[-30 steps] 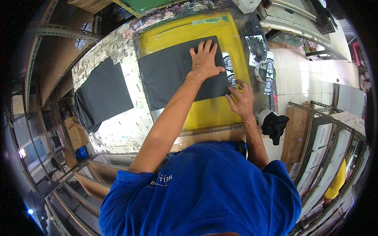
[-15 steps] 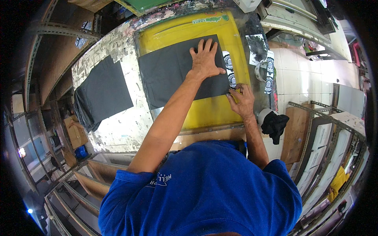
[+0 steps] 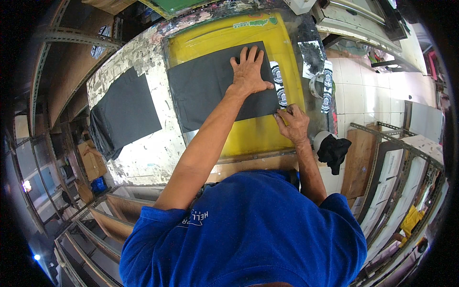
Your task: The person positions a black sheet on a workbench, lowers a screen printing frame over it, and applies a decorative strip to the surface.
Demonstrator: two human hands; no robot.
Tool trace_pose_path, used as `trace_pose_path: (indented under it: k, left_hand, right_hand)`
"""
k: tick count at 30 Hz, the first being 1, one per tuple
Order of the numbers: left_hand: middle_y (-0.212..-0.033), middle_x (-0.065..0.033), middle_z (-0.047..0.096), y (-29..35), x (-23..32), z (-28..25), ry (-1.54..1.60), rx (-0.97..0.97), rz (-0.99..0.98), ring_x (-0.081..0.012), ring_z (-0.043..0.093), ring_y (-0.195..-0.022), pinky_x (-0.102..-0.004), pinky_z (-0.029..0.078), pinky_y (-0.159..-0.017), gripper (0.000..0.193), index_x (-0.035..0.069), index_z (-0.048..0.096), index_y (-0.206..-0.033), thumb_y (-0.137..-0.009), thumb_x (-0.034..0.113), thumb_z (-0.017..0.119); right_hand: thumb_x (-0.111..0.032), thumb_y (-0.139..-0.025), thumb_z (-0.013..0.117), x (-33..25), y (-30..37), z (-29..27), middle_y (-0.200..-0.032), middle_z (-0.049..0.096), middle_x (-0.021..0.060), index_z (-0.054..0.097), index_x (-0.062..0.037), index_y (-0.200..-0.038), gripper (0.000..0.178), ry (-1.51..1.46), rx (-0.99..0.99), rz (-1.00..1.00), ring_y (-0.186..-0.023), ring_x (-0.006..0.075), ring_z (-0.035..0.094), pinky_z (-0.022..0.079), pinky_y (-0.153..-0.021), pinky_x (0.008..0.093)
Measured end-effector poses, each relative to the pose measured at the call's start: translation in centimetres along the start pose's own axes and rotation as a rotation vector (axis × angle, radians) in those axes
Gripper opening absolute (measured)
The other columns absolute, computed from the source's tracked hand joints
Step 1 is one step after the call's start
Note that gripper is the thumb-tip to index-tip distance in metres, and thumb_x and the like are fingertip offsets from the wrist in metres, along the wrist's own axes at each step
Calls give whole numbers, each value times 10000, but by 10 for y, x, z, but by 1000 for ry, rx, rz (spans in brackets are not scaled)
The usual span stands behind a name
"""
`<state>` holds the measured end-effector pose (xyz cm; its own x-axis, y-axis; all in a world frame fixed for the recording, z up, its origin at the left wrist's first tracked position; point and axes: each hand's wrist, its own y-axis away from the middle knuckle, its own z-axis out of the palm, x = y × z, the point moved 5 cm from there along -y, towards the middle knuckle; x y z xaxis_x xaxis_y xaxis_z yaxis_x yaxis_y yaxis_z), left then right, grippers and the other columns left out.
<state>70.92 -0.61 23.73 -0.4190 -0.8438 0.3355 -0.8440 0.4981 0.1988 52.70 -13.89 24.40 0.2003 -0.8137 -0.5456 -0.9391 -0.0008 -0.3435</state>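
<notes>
A flat black sheet (image 3: 205,79), like fabric or thin plastic, lies across a yellow panel (image 3: 244,141) on the worktable. My left hand (image 3: 247,72) rests flat near the sheet's right edge, fingers spread and pressing down. At the sheet's near right corner is my right hand (image 3: 294,125), with thumb and fingertips closed on that corner. A white strip with round black emblems (image 3: 278,86) lies along the sheet's right edge, just beyond my left thumb. Another black sheet (image 3: 126,115), creased at its left side, lies to the left on the paint-flaked tabletop (image 3: 160,153).
Right of the panel are a second emblem strip (image 3: 327,88), a tape roll (image 3: 315,89) and a black-smeared white paper (image 3: 311,55). A black cloth (image 3: 333,152) hangs from a white container near my right forearm. Metal-framed racks (image 3: 397,158) stand at the right; shelving (image 3: 103,225) is behind left.
My right hand's fingers have drawn in and moved slightly down at the sheet's corner. My left hand and the sheet have stayed almost still.
</notes>
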Motion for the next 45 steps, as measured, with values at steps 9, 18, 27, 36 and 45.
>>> trace_pose_path:
  k: [9, 18, 27, 36, 45]
  left_hand:
    - [-1651, -143, 298, 0, -2, 3, -6, 43, 6, -366, 215, -1538, -673, 216, -1144, 1258, 91, 419, -1562, -538, 622, 922]
    - [-1652, -145, 295, 0, -3, 2, -4, 39, 19, -362, 215, -1538, -665, 216, -1144, 1258, 99, 409, -1568, -547, 628, 918]
    - [-1664, -152, 270, 0, -2, 3, -27, 19, 5, -366, 205, -1541, -667, 206, -1147, 1256, 95, 394, -1575, -564, 639, 904]
    - [-1673, -146, 258, 0, -3, 3, -25, 18, 3, -355, 191, -1550, -665, 195, -1153, 1260, 106, 385, -1583, -567, 645, 900]
    - [-1674, -137, 255, 0, -3, 4, -28, 19, 0, -353, 188, -1553, -673, 192, -1153, 1262, 114, 382, -1586, -566, 648, 898]
  right_hand:
    - [-152, -736, 862, 0, 1, 0, -821, 577, 80, 777, -71, -911, 211, -16, 1, 2, -718, 256, 648, 533, -606, 376]
    - [-158, -745, 859, 2, 1, 2, -830, 578, 89, 771, -72, -938, 230, -22, -25, -3, -719, 266, 652, 536, -601, 382]
    - [-192, -751, 847, 3, 1, 3, -843, 594, 90, 770, -82, -932, 225, -28, -27, 4, -711, 282, 663, 544, -609, 399]
    - [-193, -751, 845, 2, 1, 3, -855, 597, 91, 769, -85, -934, 226, -43, -30, 21, -719, 288, 667, 550, -618, 405]
    - [-196, -756, 838, 4, 2, 5, -861, 608, 97, 765, -85, -942, 229, -36, -34, 21, -727, 291, 672, 551, -626, 406]
